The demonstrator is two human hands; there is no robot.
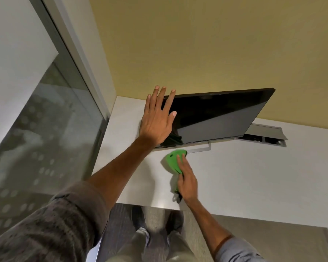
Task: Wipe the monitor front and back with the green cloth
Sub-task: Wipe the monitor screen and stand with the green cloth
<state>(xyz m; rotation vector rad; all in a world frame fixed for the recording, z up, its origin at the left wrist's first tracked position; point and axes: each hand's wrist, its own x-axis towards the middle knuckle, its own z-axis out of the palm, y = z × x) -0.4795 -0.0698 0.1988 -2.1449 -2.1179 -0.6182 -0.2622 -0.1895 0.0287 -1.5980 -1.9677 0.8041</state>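
Observation:
A black flat monitor (220, 116) stands on a white desk (254, 167), its dark screen facing me and its silver foot (199, 148) just below. My left hand (156, 120) is spread open, fingers apart, over the monitor's left edge; whether it touches the screen I cannot tell. My right hand (187, 180) is closed on the green cloth (173, 161), which lies bunched on the desk just in front of the monitor's foot. The monitor's back is hidden.
A yellow wall (206, 44) rises close behind the monitor. To the left runs a glass partition (45, 129) with a grey frame. A grey cable hatch (263, 136) is open in the desk at the monitor's right. My feet are under the desk's front edge.

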